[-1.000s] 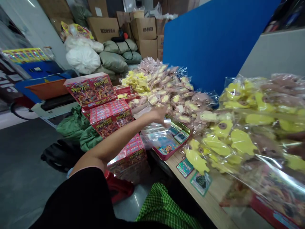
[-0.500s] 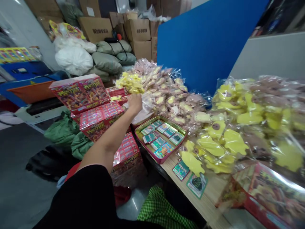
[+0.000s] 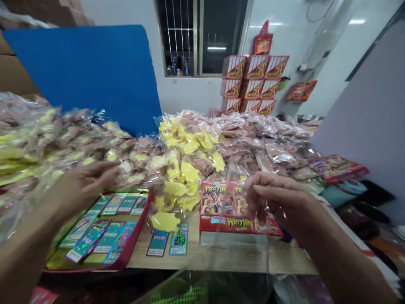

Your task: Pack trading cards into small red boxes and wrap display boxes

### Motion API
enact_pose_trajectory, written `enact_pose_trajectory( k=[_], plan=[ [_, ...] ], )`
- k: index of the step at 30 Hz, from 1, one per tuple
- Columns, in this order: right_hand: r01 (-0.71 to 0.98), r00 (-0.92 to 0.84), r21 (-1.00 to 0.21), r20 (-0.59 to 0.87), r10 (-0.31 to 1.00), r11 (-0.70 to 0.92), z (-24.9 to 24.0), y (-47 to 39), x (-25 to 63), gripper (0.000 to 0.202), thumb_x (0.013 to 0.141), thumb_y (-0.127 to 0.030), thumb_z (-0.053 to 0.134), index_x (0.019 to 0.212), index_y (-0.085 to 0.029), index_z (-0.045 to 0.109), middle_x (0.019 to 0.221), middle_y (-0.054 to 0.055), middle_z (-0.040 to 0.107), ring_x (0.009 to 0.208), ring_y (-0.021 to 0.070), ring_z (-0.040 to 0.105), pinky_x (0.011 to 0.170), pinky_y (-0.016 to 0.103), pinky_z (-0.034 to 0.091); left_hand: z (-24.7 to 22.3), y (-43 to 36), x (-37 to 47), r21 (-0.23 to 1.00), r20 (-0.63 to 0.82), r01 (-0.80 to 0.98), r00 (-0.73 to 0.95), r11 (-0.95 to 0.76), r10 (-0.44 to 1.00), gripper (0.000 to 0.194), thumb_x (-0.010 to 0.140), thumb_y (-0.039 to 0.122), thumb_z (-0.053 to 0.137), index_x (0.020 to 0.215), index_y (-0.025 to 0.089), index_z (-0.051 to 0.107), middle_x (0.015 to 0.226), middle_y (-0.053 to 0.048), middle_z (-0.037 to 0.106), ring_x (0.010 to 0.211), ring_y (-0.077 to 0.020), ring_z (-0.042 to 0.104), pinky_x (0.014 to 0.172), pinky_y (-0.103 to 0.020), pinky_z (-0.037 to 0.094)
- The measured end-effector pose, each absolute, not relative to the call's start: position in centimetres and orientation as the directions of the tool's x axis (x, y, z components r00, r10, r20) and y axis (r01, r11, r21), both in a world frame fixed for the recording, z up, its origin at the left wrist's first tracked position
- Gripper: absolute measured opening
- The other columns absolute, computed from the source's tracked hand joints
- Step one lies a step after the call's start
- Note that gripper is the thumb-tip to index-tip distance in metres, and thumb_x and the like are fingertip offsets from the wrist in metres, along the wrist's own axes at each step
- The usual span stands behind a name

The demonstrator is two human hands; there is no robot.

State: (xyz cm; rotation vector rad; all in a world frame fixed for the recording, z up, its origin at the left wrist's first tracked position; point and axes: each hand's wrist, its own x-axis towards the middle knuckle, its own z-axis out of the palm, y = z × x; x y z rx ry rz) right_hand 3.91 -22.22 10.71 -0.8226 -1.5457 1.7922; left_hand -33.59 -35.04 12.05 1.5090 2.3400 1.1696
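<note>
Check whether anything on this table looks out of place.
Possibly the two cards lying loose on the table, right of the tray, while other cards sit inside it. I see no clear damage.

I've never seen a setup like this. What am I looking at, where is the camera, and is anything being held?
There's no machine here: these are a person's two bare hands, seen by a camera worn on the head, looking forward and down. The left hand is over a red-rimmed tray of green-blue cards; blur hides whether it holds anything. The right hand seems to pinch some clear plastic in front of a red printed box. Two loose cards lie on the wooden table, and yellow shapes in clear wrapping are heaped behind.
</note>
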Motion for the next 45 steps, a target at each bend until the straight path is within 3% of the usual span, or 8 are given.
enact_pose_trajectory(
  k=[5,8,12,23,27,32,36,45],
  plan=[
    [0.011,-0.695,-1.0,-0.012,0.719,-0.007,9.3,-25.8,5.2,0.029,0.093,-0.048,0.07,0.097,-0.02,0.067,0.066,0.003,0.068,0.055,0.0142,0.06,0.049,0.021,0.045,10.8,-35.2,-19.9,0.967,0.13,0.227,-0.035,-0.118,0.991,0.114,0.049,0.044,0.099,0.152,0.035,0.051,0.139,-0.012,0.068,0.108,-0.0322,0.071,0.076,-0.033,0.059],
    [0.033,-0.634,-0.999,0.009,0.774,0.039,8.8,-27.0,7.6,0.027,0.098,-0.048,0.068,0.107,-0.023,0.065,0.072,0.002,0.07,0.059,0.0144,0.061,0.052,0.021,0.045,9.5,-33.7,-15.3,0.998,0.047,0.029,0.019,-0.048,0.999,0.081,0.068,0.035,0.092,0.141,0.024,0.06,0.1,-0.009,0.079,0.083,-0.0222,0.072,0.068,-0.028,0.055],
    [0.047,-0.338,-0.988,0.126,0.933,0.15,7.1,-26.4,11.2,0.029,0.089,-0.048,0.077,0.083,-0.022,0.067,0.076,0.003,0.069,0.068,0.0174,0.063,0.059,0.026,0.048,6.7,-31.3,-14.4,0.993,-0.043,-0.103,0.089,0.053,0.995,0.02,0.082,0.032,0.079,0.092,0.016,0.072,0.071,-0.003,0.074,0.063,-0.0126,0.066,0.064,-0.023,0.05],
    [0.232,-0.218,-0.944,0.183,0.959,0.233,2.2,-24.9,13.1,0.039,0.098,-0.055,0.064,0.076,-0.023,0.061,0.069,0.001,0.058,0.064,0.0177,0.052,0.06,0.031,0.039,4.3,-31.0,-16.1,0.942,-0.266,-0.235,-0.079,0.241,0.961,0.023,0.069,0.034,0.089,0.08,0.017,0.079,0.07,-0.003,0.076,0.04,-0.002,0.041,0.037,-0.016,0.024],
    [0.316,-0.229,-0.917,0.175,0.957,0.244,2.5,-23.4,13.3,0.037,0.096,-0.055,0.065,0.075,-0.025,0.061,0.069,0.003,0.058,0.061,0.0191,0.052,0.055,0.033,0.037,4.4,-30.7,-16.1,0.923,-0.263,-0.323,-0.129,0.21,0.956,0.022,0.065,0.03,0.09,0.08,0.018,0.081,0.083,-0.006,0.08,0.055,-0.0065,0.061,0.038,-0.013,0.033],
    [0.758,-0.208,-0.44,0.536,0.818,0.481,3.7,-24.3,11.1,0.012,0.097,-0.038,0.053,0.098,-0.026,0.058,0.088,0.01,0.062,0.078,0.0304,0.06,0.07,0.044,0.043,3.5,-30.8,-15.5,0.888,-0.34,-0.388,-0.191,0.247,0.921,0.013,0.073,0.028,0.087,0.077,0.017,0.08,0.076,-0.004,0.078,0.06,-0.0072,0.068,0.057,-0.015,0.053],
    [0.629,-0.499,-0.193,0.643,0.581,0.753,4.8,-26.5,6.5,0.015,0.099,-0.025,0.051,0.114,-0.022,0.055,0.111,0.014,0.064,0.106,0.033,0.06,0.09,0.047,0.043,3.1,-31.1,-14.3,0.901,-0.314,-0.353,-0.128,0.253,0.941,0.02,0.081,0.036,0.082,0.079,0.016,0.08,0.079,-0.006,0.079,0.065,-0.0088,0.07,0.065,-0.018,0.057],
    [0.444,-0.643,-0.477,0.42,0.64,0.758,3.7,-24.7,2.8,0.025,0.1,-0.019,0.043,0.075,-0.022,0.049,0.07,0.001,0.055,0.072,0.0204,0.051,0.072,0.037,0.032,2.8,-32.1,-14.3,0.922,-0.251,-0.333,-0.132,0.196,0.959,0.017,0.077,0.033,0.084,0.085,0.019,0.082,0.08,-0.005,0.078,0.069,-0.0111,0.069,0.073,-0.023,0.057]
  ],
)
